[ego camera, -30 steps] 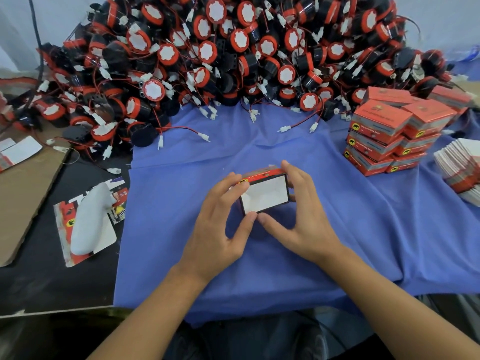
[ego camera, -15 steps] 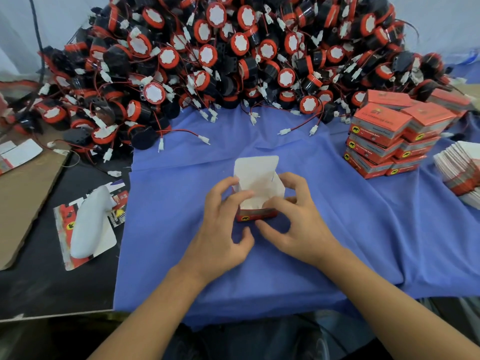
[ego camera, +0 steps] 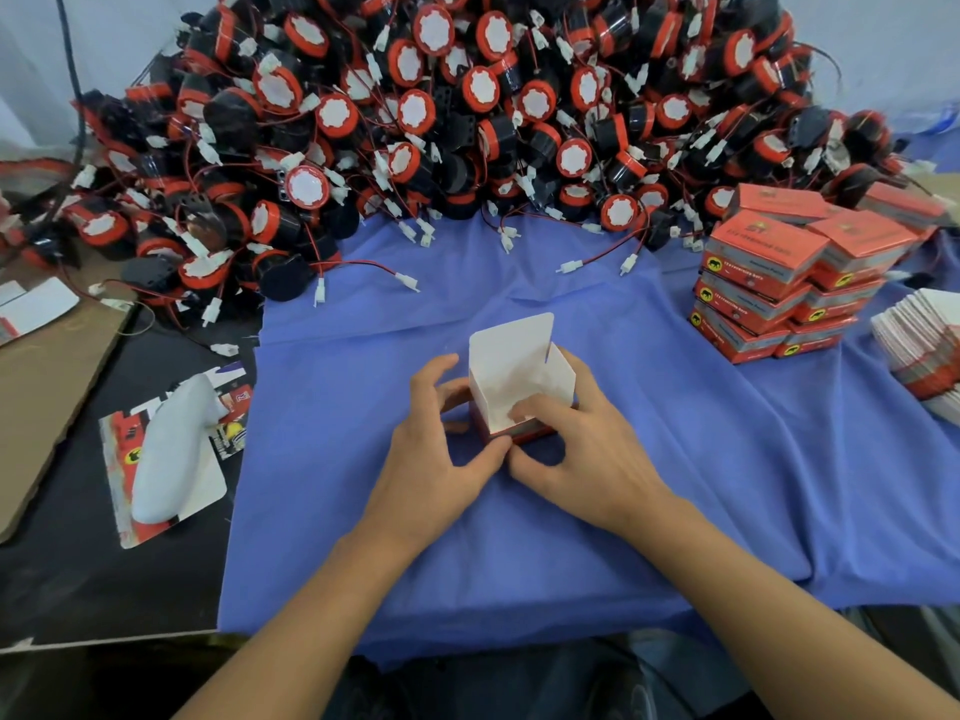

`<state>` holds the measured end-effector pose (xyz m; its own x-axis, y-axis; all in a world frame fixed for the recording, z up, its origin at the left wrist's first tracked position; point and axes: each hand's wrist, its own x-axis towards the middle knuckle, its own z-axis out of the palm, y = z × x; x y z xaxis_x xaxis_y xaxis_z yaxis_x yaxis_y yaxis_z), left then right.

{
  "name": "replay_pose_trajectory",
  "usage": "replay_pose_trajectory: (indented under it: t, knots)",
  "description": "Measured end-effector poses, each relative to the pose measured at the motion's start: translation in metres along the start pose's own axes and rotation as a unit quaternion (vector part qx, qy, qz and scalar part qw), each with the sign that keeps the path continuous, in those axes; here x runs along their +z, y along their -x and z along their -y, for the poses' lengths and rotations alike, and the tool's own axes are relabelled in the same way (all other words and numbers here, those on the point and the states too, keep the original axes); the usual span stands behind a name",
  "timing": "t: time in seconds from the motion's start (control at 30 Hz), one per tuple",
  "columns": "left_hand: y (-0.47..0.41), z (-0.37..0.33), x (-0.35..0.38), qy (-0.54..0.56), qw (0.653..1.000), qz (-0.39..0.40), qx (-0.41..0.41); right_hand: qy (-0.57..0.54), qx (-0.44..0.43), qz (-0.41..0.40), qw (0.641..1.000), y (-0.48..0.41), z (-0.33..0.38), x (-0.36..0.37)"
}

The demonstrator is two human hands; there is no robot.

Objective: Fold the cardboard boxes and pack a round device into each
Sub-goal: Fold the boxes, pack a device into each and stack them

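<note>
**A:** What is lying at the far left?

**B:** A white carded item (ego camera: pixel 171 454) is lying on the dark counter (ego camera: pixel 78 579), just beside the blue cloth (ego camera: pixel 675 485).

**A:** And the hands?

**B:** The left hand (ego camera: pixel 431 459) is curling its fingers (ego camera: pixel 434 371) round the left side of the open box (ego camera: pixel 519 376). The box is standing mid-cloth with its white flaps pointing up. The right hand (ego camera: pixel 582 454) is gripping the right side, one finger dipping inside.

**A:** Further right?

**B:** Closed red boxes (ego camera: pixel 769 283) are sitting stacked, and flat box blanks (ego camera: pixel 919 350) are lying at the edge. Round devices (ego camera: pixel 441 111) are lying heaped behind.

Matt white-lined cardboard box (ego camera: pixel 511 379) on creased blue cloth (ego camera: pixel 649 459); glossy plastic round devices (ego camera: pixel 467 111) behind.
</note>
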<state>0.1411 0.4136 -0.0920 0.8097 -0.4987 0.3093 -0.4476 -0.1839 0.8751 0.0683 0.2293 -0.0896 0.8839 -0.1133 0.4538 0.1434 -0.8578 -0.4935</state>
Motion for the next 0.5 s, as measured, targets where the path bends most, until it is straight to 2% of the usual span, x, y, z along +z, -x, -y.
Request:
replay_pose_trajectory:
  t: [0.13,0.33,0.5]
  knots:
    - [-0.0002,-0.0005,-0.0013,0.017,1.000,-0.007,0.016,0.014,0.005,-0.003,1.000,0.0002,-0.0008,0.0002]
    - [0.0038,-0.0029,-0.0024,-0.020,0.998,-0.010,0.064,0.006,0.014,0.007,1.000,0.0000,-0.0043,0.0024]
    - [0.0029,-0.0015,-0.0030,-0.010,0.998,-0.017,0.058,-0.006,0.011,0.020,1.000,-0.0007,-0.0016,0.0002]
